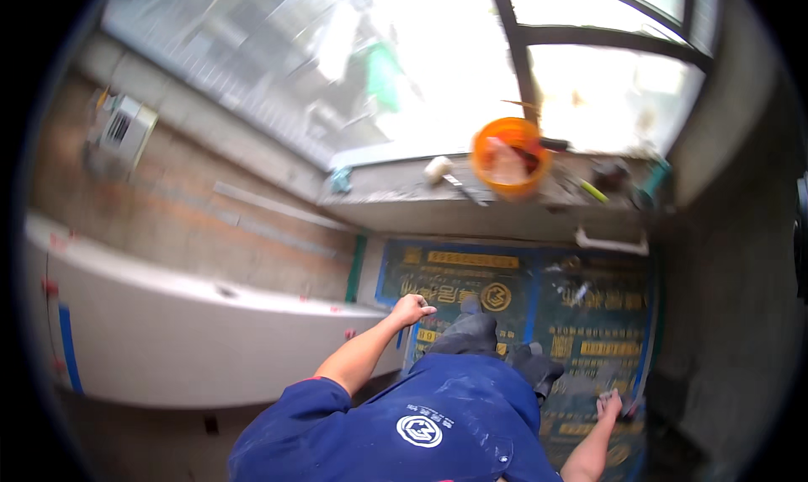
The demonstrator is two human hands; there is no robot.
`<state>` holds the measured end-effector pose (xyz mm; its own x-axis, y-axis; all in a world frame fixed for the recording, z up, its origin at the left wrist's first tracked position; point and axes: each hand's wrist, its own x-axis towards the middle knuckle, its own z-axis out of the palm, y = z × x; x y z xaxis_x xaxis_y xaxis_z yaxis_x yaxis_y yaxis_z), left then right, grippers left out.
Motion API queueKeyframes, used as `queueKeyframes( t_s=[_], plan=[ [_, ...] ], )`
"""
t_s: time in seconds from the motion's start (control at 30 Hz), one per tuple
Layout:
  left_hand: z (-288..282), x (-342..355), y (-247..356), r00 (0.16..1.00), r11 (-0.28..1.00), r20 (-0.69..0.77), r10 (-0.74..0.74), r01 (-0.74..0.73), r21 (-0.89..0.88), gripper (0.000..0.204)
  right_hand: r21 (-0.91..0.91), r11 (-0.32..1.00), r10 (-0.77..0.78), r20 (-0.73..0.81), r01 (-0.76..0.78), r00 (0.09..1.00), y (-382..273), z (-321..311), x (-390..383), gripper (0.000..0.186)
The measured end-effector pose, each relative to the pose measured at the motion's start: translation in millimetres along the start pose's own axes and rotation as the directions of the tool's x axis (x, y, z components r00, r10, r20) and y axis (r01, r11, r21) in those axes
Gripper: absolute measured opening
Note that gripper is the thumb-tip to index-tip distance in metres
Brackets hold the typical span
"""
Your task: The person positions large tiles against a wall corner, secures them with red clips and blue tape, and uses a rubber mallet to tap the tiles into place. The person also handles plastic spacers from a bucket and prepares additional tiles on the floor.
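Observation:
My left hand is held out in front of my left side, close to the end of the long pale ledge. Its fingers are curled in, and nothing shows sticking out of them. Low on the right, my right hand hangs over the printed floor covering. That hand is small and blurred, so its grip is unclear. Just beside it is a small dark and reddish thing that I cannot make out. Both my feet stand on the green and blue covering.
Ahead, a window sill carries an orange bucket with things inside, a whitish roller-like tool, a yellow-green stick and a teal object. A white box-shaped device sits far left. Bare walls stand at the right.

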<state>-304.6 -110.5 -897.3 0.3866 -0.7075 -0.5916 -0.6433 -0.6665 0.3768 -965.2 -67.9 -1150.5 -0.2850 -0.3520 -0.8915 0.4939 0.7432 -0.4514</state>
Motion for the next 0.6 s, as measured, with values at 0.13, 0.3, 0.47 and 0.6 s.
queueKeyframes(
  t_s=[0.13,0.3,0.47,0.6],
  plan=[
    [30,-52,-103,0.953,0.926,0.001,-0.304,0.296,-0.234,0.044,-0.433,0.899,-0.056,0.021,0.059,0.998,-102,85,22,0.022],
    [76,-117,-193,0.824,0.755,0.049,-0.564,0.538,-0.375,0.049,-0.623,0.751,-0.122,0.196,0.22,0.973,-143,270,-1,0.022],
    [65,-133,-227,0.614,0.555,-0.089,-0.784,0.63,-0.542,0.053,-0.613,0.744,0.091,0.487,0.265,0.869,-61,492,-61,0.029],
    [56,-120,-264,0.518,0.348,-0.049,-0.854,0.499,-0.794,0.033,-0.702,0.55,0.281,0.666,0.453,0.691,60,646,-182,0.013]
  ],
)
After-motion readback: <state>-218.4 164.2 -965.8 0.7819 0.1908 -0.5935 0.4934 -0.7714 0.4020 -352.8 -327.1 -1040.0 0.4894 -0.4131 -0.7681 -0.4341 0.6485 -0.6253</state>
